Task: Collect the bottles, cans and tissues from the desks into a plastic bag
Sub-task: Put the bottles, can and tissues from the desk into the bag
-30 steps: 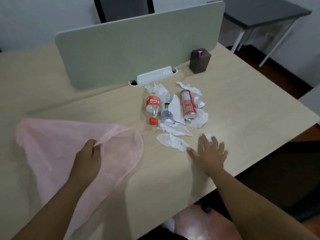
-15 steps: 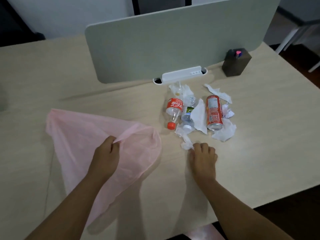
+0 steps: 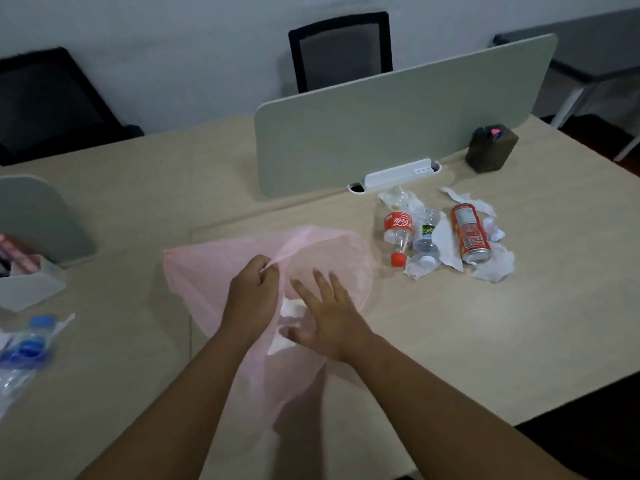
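Your left hand (image 3: 254, 292) pinched the flimsy pink bag (image 3: 332, 258) rim mid-frame; right hand (image 3: 325, 318) lay open over limp tissues (image 3: 291, 310).

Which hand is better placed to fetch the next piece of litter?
Right. The right hand is open at the bag mouth, on the pile's side; the nearest tissue lies just beyond. The left hand pinches the bag rim.

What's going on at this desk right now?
A person is clearing litter into a pink plastic bag on the desk. The left hand pinches the bag's rim open, while the right hand, fingers spread, is at the mouth with white tissue just under it. A cola bottle, a small clear bottle, a red can and more tissues remain uncollected.
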Tool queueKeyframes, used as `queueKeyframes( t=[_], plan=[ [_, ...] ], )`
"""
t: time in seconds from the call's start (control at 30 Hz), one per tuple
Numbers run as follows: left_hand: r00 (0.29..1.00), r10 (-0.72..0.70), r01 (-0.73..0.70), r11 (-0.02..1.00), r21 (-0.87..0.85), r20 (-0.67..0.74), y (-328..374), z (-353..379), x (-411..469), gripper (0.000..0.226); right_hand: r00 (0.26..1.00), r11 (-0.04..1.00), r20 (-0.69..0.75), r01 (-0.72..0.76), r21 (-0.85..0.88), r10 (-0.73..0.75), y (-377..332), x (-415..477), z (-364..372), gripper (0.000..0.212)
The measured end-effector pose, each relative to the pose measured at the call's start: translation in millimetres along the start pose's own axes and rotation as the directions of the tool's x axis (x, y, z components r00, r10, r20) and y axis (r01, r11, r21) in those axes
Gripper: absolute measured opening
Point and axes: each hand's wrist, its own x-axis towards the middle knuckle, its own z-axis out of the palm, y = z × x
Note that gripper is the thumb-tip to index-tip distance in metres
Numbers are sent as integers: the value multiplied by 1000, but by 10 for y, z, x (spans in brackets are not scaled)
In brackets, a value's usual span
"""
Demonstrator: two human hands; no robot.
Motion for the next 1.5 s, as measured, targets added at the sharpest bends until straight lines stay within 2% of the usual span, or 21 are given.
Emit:
queueKeyframes(
  t=[0.1, 0.2, 0.3, 0.43, 0.53, 0.63, 0.73, 0.8, 0.87, 0.93, 1.03, 1.17, 1.27, 1.5],
  plan=[
    [999, 33, -33, 999, -19, 38, -129, -84, -16, 25, 983, 999, -181, -23, -34, 16, 127, -140, -121, 79],
    [996, 47, -45, 999, -28, 80, -216, -20, -23, 23, 937, 972, -289, -225, -65, 197, 405, -359, -324, 83],
    [992, 61, -61, 998, -10, 113, -212, 115, -2, 26, 849, 890, -354, -448, -88, 392, 739, -525, -550, 90],
    [988, 59, -60, 998, 8, 140, -158, 323, 97, 25, 748, 800, -479, -583, -144, 459, 1241, -524, -806, 95],
    [991, 33, -38, 999, 38, 128, -107, 488, 206, 24, 746, 788, -490, -591, -174, 452, 1558, -326, -928, 94],
    [994, -7, 1, 998, 58, 109, -101, 634, 289, 26, 774, 784, -453, -580, -223, 443, 1928, -133, -1037, 105],
    [996, -20, 12, 995, 100, 86, -140, 739, 337, 23, 754, 737, -370, -638, -223, 542, 2336, -42, -1154, 115],
    [997, -41, 33, 992, 120, 68, -146, 810, 351, 23, 766, 738, -315, -634, -232, 560, 2503, 29, -1201, 116],
    [997, -56, 48, 989, 136, 54, -145, 896, 352, 23, 784, 761, -287, -613, -213, 551, 2573, 120, -1189, 105],
    [996, -73, 66, 988, 141, 44, -136, 970, 344, 23, 776, 772, -334, -610, -180, 535, 2594, 183, -1157, 79],
    [994, -95, 88, 987, 135, 47, -120, 1031, 352, 24, 727, 771, -412, -631, -85, 549, 2686, 134, -1113, 43],
    [994, -91, 83, 989, 123, 54, -71, 1006, 383, 25, 765, 843, -408, -538, 18, 497, 2809, -100, -1099, 48],
    [996, -67, 61, 993, 99, 61, -43, 917, 420, 25, 771, 881, -453, -468, 72, 447, 2649, -206, -1115, 55],
    [1000, -21, 21, 1000, -11, 10, 37, 491, 492, 26, 762, 968, -598, -176, 177, 248, 1443, -162, -961, 55]
  ],
)
